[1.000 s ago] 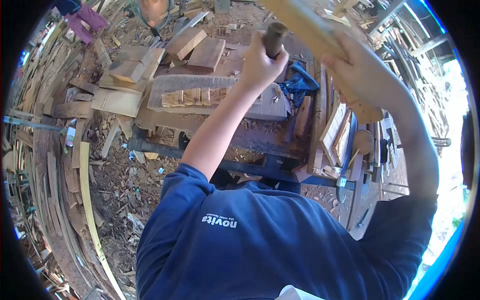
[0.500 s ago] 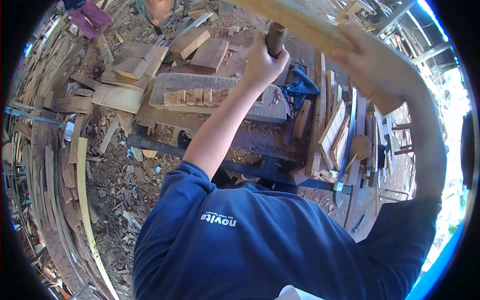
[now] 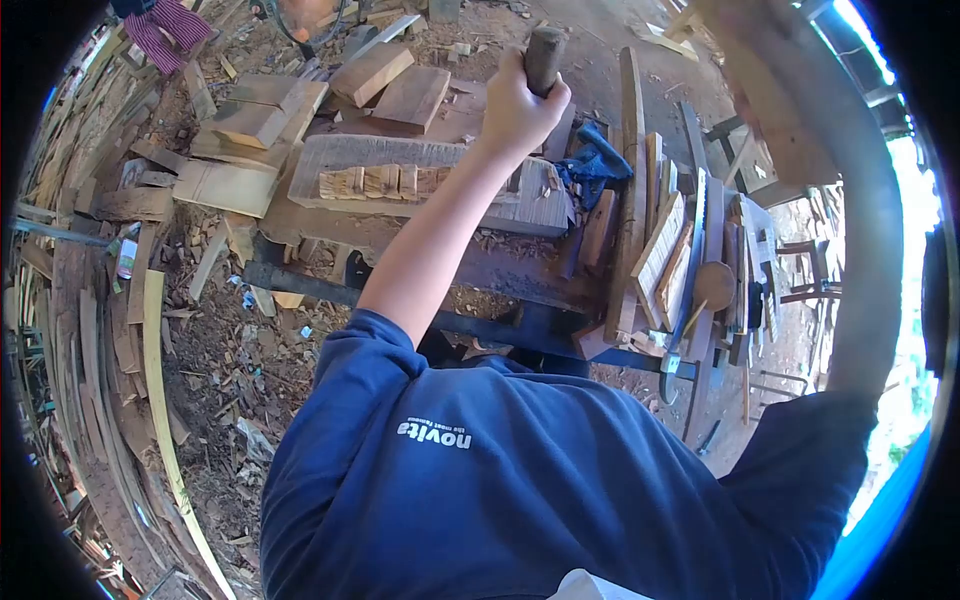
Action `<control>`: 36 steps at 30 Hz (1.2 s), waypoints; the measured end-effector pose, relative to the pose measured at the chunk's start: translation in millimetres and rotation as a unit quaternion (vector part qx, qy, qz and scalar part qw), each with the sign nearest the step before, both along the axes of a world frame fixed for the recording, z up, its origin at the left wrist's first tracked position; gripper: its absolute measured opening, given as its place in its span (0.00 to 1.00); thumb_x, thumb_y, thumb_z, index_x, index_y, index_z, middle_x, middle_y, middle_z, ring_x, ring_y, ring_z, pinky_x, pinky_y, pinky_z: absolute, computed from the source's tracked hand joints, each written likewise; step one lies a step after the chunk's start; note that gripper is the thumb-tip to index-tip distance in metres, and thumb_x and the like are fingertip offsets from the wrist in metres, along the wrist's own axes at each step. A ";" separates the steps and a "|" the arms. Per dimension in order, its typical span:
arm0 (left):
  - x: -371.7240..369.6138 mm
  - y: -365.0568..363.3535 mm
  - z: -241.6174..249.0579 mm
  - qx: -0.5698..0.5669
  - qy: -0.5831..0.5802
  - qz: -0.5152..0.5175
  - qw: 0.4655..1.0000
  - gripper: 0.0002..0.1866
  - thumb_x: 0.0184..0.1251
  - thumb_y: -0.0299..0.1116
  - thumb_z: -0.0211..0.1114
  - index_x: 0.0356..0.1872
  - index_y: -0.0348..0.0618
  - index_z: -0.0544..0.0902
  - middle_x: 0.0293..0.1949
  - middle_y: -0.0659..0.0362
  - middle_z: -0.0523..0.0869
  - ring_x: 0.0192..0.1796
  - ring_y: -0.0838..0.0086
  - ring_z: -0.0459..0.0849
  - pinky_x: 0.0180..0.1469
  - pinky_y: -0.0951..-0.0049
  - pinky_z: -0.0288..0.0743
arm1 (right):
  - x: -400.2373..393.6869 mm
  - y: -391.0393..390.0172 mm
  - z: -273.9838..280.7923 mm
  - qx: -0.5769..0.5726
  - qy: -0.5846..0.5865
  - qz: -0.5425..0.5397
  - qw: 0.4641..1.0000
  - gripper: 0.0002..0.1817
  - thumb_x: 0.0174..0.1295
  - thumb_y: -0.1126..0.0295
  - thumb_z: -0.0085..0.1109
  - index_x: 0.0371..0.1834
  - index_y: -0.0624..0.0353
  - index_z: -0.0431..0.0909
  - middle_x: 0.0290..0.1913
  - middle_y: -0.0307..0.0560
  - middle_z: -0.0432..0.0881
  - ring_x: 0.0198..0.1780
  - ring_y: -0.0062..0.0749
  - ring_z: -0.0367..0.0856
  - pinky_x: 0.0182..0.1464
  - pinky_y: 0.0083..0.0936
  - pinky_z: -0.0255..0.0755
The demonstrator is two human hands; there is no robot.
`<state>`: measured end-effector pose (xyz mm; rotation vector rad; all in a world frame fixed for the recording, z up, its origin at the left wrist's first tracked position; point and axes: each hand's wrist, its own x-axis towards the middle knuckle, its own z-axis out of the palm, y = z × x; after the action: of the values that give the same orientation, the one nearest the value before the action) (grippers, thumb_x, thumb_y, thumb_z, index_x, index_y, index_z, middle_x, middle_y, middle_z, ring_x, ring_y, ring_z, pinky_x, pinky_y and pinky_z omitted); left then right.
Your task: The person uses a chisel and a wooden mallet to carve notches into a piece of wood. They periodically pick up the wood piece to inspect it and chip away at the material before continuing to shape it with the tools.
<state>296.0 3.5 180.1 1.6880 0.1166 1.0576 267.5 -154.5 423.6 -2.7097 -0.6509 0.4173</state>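
The left hand (image 3: pixel 520 108) has its fingers wrapped closed around a dark, rounded handle (image 3: pixel 544 65), raised over the surface near a thick grooved wooden piece (image 3: pixel 375 183). The right hand (image 3: pixel 775 22) is blurred at the top edge beside a wooden block (image 3: pixel 795 145); its finger opening cannot be told.

Bright daylight glares at the right edge beside a blue tarp (image 3: pixel 880 515). Wood chips litter the dirt floor (image 3: pixel 250 350), and long slats (image 3: pixel 90 400) lie piled along the left.
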 end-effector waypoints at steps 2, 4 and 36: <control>2.3 0.5 -2.4 0.011 0.004 0.011 1.000 0.16 0.56 0.32 0.69 0.37 0.35 0.71 0.24 0.47 0.83 0.28 0.57 0.87 0.33 0.61 0.79 | 10.0 -8.3 -16.0 -0.047 -0.034 0.058 0.997 0.32 0.68 0.47 0.57 0.67 0.59 0.66 0.35 0.43 0.79 0.25 0.23 0.81 0.25 0.19 0.78; 1.1 -1.4 -2.3 0.022 -0.012 0.016 1.000 0.16 0.56 0.32 0.69 0.36 0.36 0.72 0.24 0.47 0.83 0.28 0.56 0.87 0.33 0.61 0.79 | 17.7 -12.2 -24.8 -0.083 -0.070 0.117 0.987 0.33 0.69 0.47 0.56 0.67 0.60 0.66 0.36 0.44 0.79 0.24 0.24 0.82 0.25 0.19 0.79; 15.8 99.3 -114.3 -0.643 -0.102 0.075 0.756 0.13 0.67 0.30 0.60 0.40 0.36 0.64 0.28 0.60 0.73 0.25 0.77 0.73 0.26 0.68 0.71 | -51.0 -66.7 -304.0 0.044 -0.043 -0.181 0.982 0.21 0.62 0.64 0.61 0.55 0.58 0.67 0.43 0.66 0.83 0.48 0.62 0.82 0.50 0.51 0.75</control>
<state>311.8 102.9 65.8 0.2949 0.6798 0.8836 216.5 -221.2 119.6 -2.6934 -0.1805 0.1769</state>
